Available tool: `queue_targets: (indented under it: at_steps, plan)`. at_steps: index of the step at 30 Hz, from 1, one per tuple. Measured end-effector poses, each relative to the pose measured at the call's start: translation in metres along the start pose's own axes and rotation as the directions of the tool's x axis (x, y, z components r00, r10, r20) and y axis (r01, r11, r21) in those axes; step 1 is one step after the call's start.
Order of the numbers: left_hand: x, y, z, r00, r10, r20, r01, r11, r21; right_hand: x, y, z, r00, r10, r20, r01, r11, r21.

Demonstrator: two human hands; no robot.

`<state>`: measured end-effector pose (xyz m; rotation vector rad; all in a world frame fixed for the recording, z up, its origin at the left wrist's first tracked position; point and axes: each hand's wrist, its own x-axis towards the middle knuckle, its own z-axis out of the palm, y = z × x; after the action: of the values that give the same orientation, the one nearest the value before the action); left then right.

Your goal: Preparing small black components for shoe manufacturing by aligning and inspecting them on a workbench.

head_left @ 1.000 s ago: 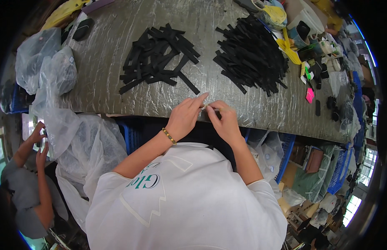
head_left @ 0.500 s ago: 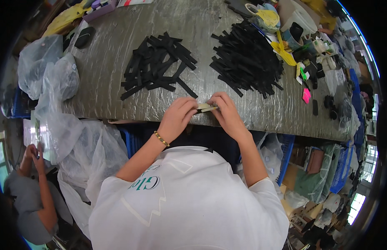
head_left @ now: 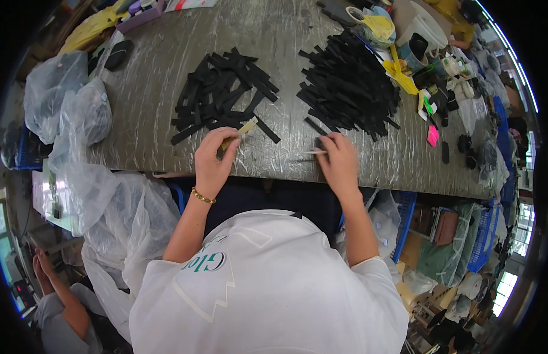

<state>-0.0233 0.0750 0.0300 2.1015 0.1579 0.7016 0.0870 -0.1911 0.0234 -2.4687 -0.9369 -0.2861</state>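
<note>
My left hand point(head_left: 214, 158) is closed around a flat pale-yellow strip point(head_left: 248, 125), beside the near edge of a loose pile of black strips point(head_left: 224, 88). What kind of piece it is I cannot make out. My right hand point(head_left: 341, 164) pinches a thin whitish stick point(head_left: 313, 152), its tip pointing left. By the fingertips of that hand lies a single black strip point(head_left: 314, 125), at the near side of a denser pile of black strips point(head_left: 351, 82). Whether the fingers touch this strip is hard to tell.
Clear plastic bags point(head_left: 85, 112) crowd the left edge of the silvery covered table point(head_left: 168, 156). On the right stand a white bucket point(head_left: 424, 26) and cups with tools, near a pink tag point(head_left: 433, 136). Another person's arms point(head_left: 61, 289) show at lower left.
My hands have moved apart from the middle. The left went left with the pale strip; the right went right to the denser pile. The other person at lower left has shifted down.
</note>
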Motion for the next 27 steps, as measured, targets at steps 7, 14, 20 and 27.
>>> queue_targets:
  at_steps: [7, 14, 20, 27]
  plan:
    - [0.001, 0.008, 0.008, 1.000, -0.018, -0.007, 0.018, 0.999, -0.038, 0.021, -0.049, 0.053, 0.998, -0.061, 0.025, 0.057, 0.991, 0.120]
    - [-0.004, 0.007, 0.016, 0.974, 0.108, 0.199, -0.107, 0.994, -0.014, -0.003, -0.021, 0.023, 0.991, -0.083, 0.102, 0.059, 0.975, 0.216]
    - [-0.012, 0.011, 0.047, 0.923, 0.128, 0.364, -0.146, 0.989, 0.022, -0.005, -0.024, 0.008, 0.992, 0.058, 0.108, -0.090, 0.943, 0.322]
    - [-0.005, -0.003, 0.057, 0.881, 0.250, 0.402, -0.251, 0.967, -0.051, -0.011, -0.017, 0.018, 0.989, 0.036, 0.143, -0.081, 0.942, 0.326]
